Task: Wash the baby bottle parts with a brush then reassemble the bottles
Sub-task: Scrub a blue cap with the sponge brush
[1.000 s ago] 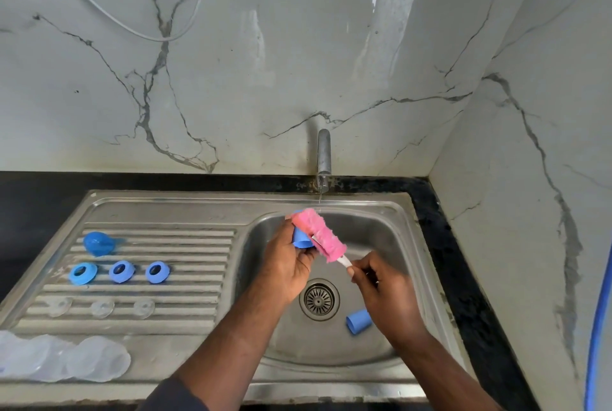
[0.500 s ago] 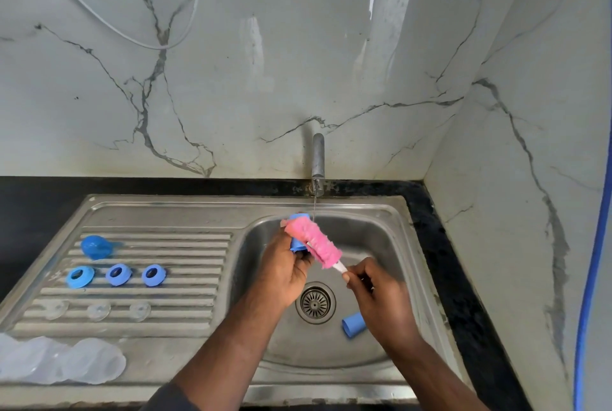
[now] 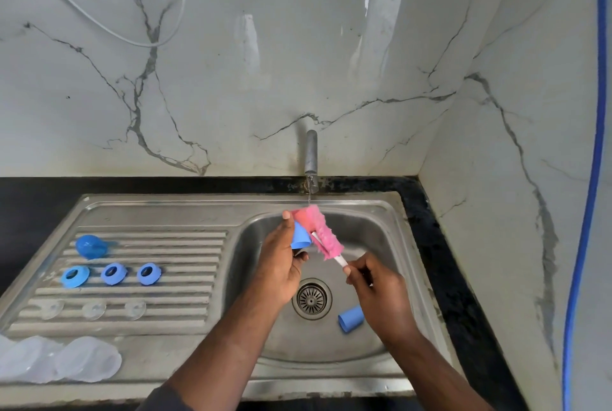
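Left fingers (image 3: pixel 287 226) were curled round a small blue cap (image 3: pixel 300 239), wide end turned toward the brush. Right fingers (image 3: pixel 357 270) pinched the white handle of the pink brush (image 3: pixel 320 232) near its bare end. The brush head lay against the cap's side, and I couldn't tell whether any of it was inside. The head's top sat under the thin stream (image 3: pixel 309 198) from the tap (image 3: pixel 311 155). Left hand (image 3: pixel 281 274) and right hand (image 3: pixel 381 294) were both over the sink basin (image 3: pixel 390 245), above the drain (image 3: pixel 311 298). Risks, my read: the cap is wet and small and the brush head looks wider than its mouth, so forcing it in could pop the cap out of the grip. With the pinch so far back on the handle, the brush could twist or slip under load. A drop would land in the basin; the drain has a grate, so loss is unlikely, but it would need re-rinsing. The loose cap (image 3: pixel 351 318) in the basin sat just beside the right wrist and could get knocked or mixed up with the washed ones. Counts: 1 brush and 1 tap. There were 3 caps: one held, one in the basin, and a rounder one (image 3: pixel 89 246) on the drainboard (image 3: pixel 185 321). The drainboard also held 3 blue rings (image 3: pixel 113 274) in a row, with 3 clear nipples (image 3: pixel 94 309) in a row below them. Clear bottles (image 3: pixel 86 362) overlapped at the drainboard's near-left corner, at least 2, exact count unclear. A black counter (image 3: pixel 39 198) ran behind the sink.
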The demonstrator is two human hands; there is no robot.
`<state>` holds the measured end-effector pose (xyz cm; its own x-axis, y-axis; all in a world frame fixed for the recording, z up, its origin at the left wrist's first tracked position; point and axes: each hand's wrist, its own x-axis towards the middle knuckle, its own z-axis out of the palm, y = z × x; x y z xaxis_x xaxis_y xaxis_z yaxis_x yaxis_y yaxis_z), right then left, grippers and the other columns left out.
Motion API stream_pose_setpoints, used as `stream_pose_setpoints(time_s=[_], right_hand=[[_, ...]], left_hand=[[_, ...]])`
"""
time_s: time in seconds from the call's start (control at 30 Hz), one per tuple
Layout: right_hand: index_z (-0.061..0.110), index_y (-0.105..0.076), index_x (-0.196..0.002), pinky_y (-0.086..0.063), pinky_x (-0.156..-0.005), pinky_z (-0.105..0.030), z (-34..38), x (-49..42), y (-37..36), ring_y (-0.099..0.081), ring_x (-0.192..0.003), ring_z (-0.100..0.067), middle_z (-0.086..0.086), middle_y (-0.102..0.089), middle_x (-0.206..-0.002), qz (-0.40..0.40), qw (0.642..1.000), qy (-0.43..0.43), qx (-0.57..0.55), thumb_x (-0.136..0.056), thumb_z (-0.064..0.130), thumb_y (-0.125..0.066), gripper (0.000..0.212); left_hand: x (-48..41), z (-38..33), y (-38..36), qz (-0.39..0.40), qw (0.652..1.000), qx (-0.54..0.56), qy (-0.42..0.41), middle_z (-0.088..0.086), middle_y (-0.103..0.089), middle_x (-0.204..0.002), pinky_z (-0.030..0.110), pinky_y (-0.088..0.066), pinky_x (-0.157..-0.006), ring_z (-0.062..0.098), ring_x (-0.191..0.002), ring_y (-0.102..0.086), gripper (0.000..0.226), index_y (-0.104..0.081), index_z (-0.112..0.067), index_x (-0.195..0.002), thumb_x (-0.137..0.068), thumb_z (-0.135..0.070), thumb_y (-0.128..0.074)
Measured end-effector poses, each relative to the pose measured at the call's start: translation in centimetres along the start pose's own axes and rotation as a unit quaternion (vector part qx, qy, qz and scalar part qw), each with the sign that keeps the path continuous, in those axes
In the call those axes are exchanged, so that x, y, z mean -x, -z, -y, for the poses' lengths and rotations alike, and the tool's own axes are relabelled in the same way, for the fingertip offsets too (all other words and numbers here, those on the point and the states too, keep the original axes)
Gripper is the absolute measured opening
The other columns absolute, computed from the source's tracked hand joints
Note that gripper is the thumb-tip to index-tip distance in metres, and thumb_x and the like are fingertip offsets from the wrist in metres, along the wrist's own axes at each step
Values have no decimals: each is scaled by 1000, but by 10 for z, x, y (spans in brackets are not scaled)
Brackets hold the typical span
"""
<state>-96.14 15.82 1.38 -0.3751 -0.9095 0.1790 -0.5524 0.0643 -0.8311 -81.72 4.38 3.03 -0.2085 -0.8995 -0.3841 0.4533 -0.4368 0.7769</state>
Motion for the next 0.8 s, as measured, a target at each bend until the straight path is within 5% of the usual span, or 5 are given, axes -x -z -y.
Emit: stream_pose_setpoints(time_s=[0.13, 0.27, 0.5, 0.63, 0.8], right_hand=[[17, -61, -79, -44, -58, -12, -1, 0, 2, -64, -69, -3, 19, -68, -75, -8, 1000, -1, -12, -92, 16, -72, 17], [24, -58, -77, -44, -58, -13, -4, 0, 4, -64, -70, -4, 17, -69, -74, 2, 1000, -6, 10, -93, 17, -71, 22], [25, -56, -78, -50, -58, -31, -3, 0, 1, -62, -66, -9, 12, -67, -74, -8, 1000, 10, 20, -93, 21, -70, 21], [32, -51, -77, -44, -53, -24, 0, -3, 2, -57, -61, -11, 12, -64, -69, -1, 999, 46, 22, -94, 20, -70, 28], [21, -54, -75, -40, -54, -12, -4, -10, 4, -60, -63, -6, 14, -65, -68, -32, 999, 26, 19, -91, 14, -73, 26]], left_hand=[[0, 3, -3, -5, 999, 39, -19, 9, -66, -103, 29, -48, -67, 16, -82, -62, 58, -57, -7, -132, -88, -45, -58], [-5, -1, -2, -16, 998, 52, -25, 11, -68, -108, 28, -59, -65, 17, -91, -66, 29, -61, -7, -120, -105, -26, -46], [3, -4, -8, 29, 999, 10, -22, 9, -70, -97, 30, -55, -72, 16, -83, -66, 34, -64, -9, -112, -97, -38, -53], [2, -8, -7, 52, 998, 25, -36, 11, -71, -98, 28, -58, -71, 18, -85, -70, 43, -61, -3, -119, -90, -34, -57], [1, -11, -8, 38, 998, -10, -57, -4, -69, -85, 25, -45, -63, 10, -76, -58, 19, -64, -18, -106, -103, -28, -49]])
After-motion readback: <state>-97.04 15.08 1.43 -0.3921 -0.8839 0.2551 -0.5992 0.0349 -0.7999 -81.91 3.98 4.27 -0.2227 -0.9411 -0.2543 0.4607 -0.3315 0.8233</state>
